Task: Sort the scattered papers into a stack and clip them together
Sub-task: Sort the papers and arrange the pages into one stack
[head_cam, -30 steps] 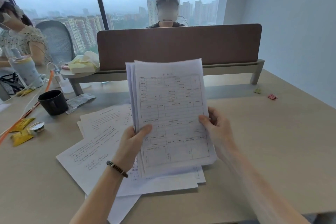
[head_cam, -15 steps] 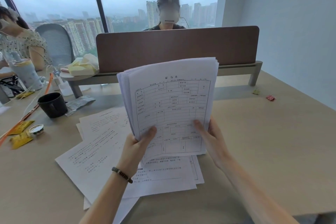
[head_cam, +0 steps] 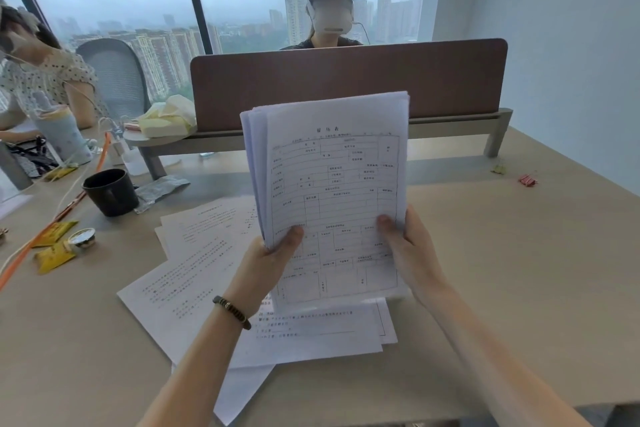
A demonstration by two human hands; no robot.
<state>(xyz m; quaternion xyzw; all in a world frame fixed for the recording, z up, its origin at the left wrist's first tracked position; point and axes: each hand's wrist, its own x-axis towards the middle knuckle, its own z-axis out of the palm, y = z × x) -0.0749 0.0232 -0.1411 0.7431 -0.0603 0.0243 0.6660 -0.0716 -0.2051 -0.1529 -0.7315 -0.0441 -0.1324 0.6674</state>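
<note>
We are holding a bundle of papers (head_cam: 332,198) upright above the middle of the desk (head_cam: 519,270), its lower edge hanging just over the loose sheets (head_cam: 194,274) that are lying fanned out toward the near edge. Our left hand (head_cam: 266,267) is gripping the bundle's lower left side, thumb curled onto the printed front and the other fingers hidden behind. Our right hand (head_cam: 408,253) is pinching the lower right side the same way, thumb on the front.

The sheets in the bundle are not squared: on the left side several edges are showing stepped one behind another, so we are judging that the stack needs tapping even. If we are knocking it down onto the loose sheets instead of bare desk, the soft uneven layer could be letting the bottom edges slide and skew, or be scattering the sheets underneath further. Since we are gripping low, the tall upper part could be bowing forward, and a loosened pinch could be letting inner pages slip out.

The red binder clip (head_cam: 527,180) is lying well apart, near the right edge of the desk beside a small greenish one (head_cam: 498,169). Reaching for it is going to leave one hand carrying the whole bundle, which could fan it open. The black cup (head_cam: 110,191) toward the left edge is standing near the outer sheets, so a sweeping gather could be bumping it.
</note>
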